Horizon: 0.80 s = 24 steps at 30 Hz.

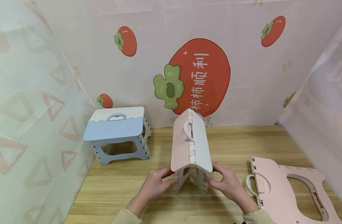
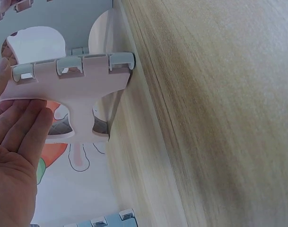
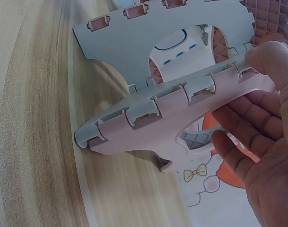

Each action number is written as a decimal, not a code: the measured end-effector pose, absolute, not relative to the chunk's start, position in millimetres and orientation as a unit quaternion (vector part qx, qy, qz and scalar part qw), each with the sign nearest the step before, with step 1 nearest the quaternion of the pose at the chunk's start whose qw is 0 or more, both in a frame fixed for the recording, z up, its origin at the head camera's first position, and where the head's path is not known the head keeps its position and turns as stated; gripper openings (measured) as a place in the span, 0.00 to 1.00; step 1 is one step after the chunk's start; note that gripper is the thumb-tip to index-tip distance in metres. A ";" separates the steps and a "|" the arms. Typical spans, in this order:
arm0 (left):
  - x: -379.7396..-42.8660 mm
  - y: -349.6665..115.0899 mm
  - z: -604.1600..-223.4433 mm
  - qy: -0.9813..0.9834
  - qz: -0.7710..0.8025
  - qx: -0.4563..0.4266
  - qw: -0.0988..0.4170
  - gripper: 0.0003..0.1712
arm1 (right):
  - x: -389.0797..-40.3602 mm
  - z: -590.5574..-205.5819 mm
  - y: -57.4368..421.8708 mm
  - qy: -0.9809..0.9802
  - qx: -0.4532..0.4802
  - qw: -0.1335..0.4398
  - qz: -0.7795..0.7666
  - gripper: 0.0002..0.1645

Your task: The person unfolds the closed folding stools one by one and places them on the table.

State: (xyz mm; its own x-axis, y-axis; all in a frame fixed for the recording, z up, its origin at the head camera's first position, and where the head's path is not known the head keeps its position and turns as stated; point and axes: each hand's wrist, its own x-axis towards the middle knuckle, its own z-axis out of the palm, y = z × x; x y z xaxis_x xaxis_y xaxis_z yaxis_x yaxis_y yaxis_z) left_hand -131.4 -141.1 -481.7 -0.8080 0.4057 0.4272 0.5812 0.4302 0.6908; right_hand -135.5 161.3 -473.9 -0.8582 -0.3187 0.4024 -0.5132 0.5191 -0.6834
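Note:
A pink and white folding step stool (image 1: 191,143) stands partly folded in the middle of the table, its top bent into a ridge with a white handle along it. At its near left leg my left hand (image 1: 155,185) holds the hinged edge, thumb on the near side. My right hand (image 1: 229,183) grips the opposite leg the same way. The left wrist view shows the left hand (image 2: 18,137) with its fingers reaching behind the pink leg panel (image 2: 77,85). In the right wrist view, the right hand's thumb (image 3: 271,59) presses the hinged edge.
A blue and white folding stool (image 1: 113,130) stands unfolded at the back left. Flat on the wooden table (image 1: 126,183) at the right lies a pink folded stool (image 1: 274,186) with a white handle. Printed cloth walls (image 1: 84,31) enclose the back and sides.

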 end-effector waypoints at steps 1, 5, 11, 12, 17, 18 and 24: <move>-131.4 -141.4 -481.8 -0.840 -0.445 -0.295 0.099 0.28 | -135.5 -474.1 161.4 -0.864 0.242 0.115 0.427 0.21; -131.7 -142.7 -482.7 -0.838 -0.445 -0.299 0.101 0.28 | -135.5 -474.9 161.7 -0.865 0.243 0.122 0.422 0.21; -131.8 -143.7 -482.3 -0.841 -0.443 -0.296 0.098 0.29 | -135.5 -475.3 162.3 -0.866 0.243 0.128 0.418 0.21; -131.7 -143.7 -482.0 -0.841 -0.444 -0.295 0.097 0.29 | -135.5 -475.3 162.5 -0.866 0.244 0.130 0.417 0.21; -130.8 -144.3 -480.6 -0.842 -0.446 -0.290 0.094 0.28 | -135.6 -475.0 162.9 -0.867 0.243 0.132 0.415 0.22; -130.6 -144.5 -480.4 -0.842 -0.446 -0.289 0.094 0.28 | -135.6 -475.0 162.9 -0.867 0.243 0.132 0.415 0.22; -129.8 -145.5 -479.7 -0.845 -0.443 -0.285 0.090 0.28 | -135.7 -475.0 163.3 -0.867 0.244 0.137 0.412 0.22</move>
State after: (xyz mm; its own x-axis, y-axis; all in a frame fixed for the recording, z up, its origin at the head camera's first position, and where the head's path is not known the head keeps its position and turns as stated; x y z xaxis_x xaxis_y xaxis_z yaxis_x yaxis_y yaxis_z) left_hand -129.8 -145.5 -479.7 -0.8216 0.4020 0.4042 0.5612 0.4459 0.6973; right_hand -135.7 163.3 -475.0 -0.8440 -0.3101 0.4375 -0.5350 0.5420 -0.6480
